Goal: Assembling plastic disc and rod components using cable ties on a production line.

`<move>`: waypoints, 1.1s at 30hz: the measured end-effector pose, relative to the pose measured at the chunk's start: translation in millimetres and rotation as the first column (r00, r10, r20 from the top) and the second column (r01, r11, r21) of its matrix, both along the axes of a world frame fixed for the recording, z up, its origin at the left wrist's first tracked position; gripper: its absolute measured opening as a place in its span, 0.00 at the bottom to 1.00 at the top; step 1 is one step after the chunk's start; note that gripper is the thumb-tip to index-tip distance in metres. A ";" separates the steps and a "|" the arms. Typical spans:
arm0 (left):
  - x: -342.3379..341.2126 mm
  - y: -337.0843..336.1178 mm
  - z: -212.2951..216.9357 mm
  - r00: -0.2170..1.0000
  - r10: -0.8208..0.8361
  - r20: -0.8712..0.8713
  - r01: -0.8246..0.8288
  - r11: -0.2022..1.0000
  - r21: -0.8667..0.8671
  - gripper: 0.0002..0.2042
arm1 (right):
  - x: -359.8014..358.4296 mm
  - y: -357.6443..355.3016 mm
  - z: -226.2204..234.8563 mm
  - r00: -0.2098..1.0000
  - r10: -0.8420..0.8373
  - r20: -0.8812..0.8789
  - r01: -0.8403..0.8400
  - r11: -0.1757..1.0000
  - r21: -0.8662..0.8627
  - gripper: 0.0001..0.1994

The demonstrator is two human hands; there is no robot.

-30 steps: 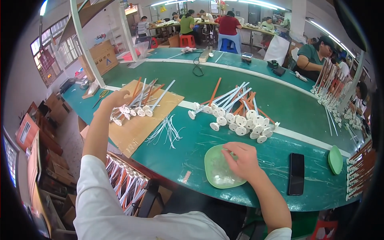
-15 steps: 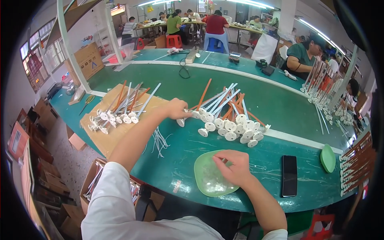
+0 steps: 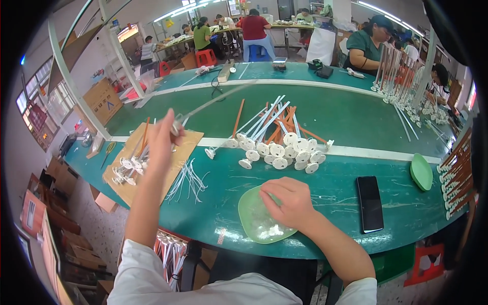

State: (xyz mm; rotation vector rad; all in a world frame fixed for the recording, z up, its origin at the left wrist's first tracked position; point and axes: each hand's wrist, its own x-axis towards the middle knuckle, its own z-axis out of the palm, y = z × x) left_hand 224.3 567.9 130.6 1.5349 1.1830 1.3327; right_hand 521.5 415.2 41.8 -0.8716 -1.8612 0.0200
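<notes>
Phone (image 3: 369,203): flat black rectangle, screen dark, on the green table (image 3: 356,117) at 4 o'clock. Cardboard box (image 3: 102,99): brown, dark marks on its side, at 10 o'clock beyond the table.

Green tabletop (image 3: 356,127) with a white stripe running across it, loaded with assembly parts.

Near front edge: pale green dish (image 3: 254,216) holding small white bits, black phone (image 3: 369,203) lying flat to its right, small green dish (image 3: 421,171) further right by the edge. Middle: pile of white rods with round disc ends (image 3: 279,147), a few orange rods (image 3: 277,133) mixed in, straddling the stripe. Left: brown cardboard sheet (image 3: 185,147) lying flat, more disc-ended rods (image 3: 127,170) on it; loose bundle of thin white ties (image 3: 189,178) just beside the sheet. Far side: black devices (image 3: 320,68), cable. Right end: upright rods in a rack (image 3: 399,73).
</notes>
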 end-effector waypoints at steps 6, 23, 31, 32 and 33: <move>108.6 -91.2 -63.5 0.602 -0.428 0.674 0.678 0.720 -0.149 0.22 | 0.6 0.6 11.7 0.984 -0.166 -0.071 0.176 0.967 0.184 0.11; 124.0 -112.0 -114.5 0.249 -0.706 0.664 0.942 0.336 0.005 0.27 | 3.1 3.2 15.0 0.985 -0.156 -0.080 0.173 0.934 0.313 0.12; 115.8 -113.6 -110.2 0.337 -0.699 0.631 0.925 0.369 -0.085 0.27 | -5.9 2.3 1.2 0.977 -0.208 -0.052 0.214 0.930 0.298 0.13; 115.7 -114.2 -109.7 0.339 -0.695 0.634 0.924 0.371 -0.087 0.27 | -6.0 3.6 0.5 0.977 -0.207 -0.052 0.213 0.924 0.317 0.13; 115.6 -114.5 -109.9 0.324 -0.681 0.657 0.925 0.374 -0.068 0.27 | -6.3 5.4 0.1 0.978 -0.203 -0.052 0.209 0.926 0.313 0.13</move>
